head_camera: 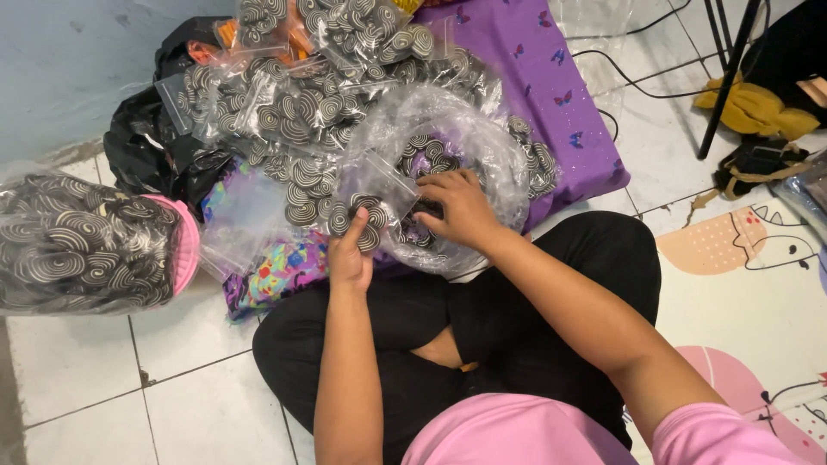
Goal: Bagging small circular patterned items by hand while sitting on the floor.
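Our left hand (349,258) grips a small bag (357,220) of spiral cookies; our right hand (461,207), pinching cookies, lies just right of its mouth, inside the large bag (500,155).

Left hand (349,258) at centre, holding a small bag (366,198) of spiral discs (357,220). Right hand (461,207) just right of it, inside the large open bag (439,129). Pile of filled small bags (319,95) beyond, far left of centre, on the cloth (560,95). Big bulk bag (77,245) at far left, on the tiled floor (172,387). Play mat (749,284) at near right.
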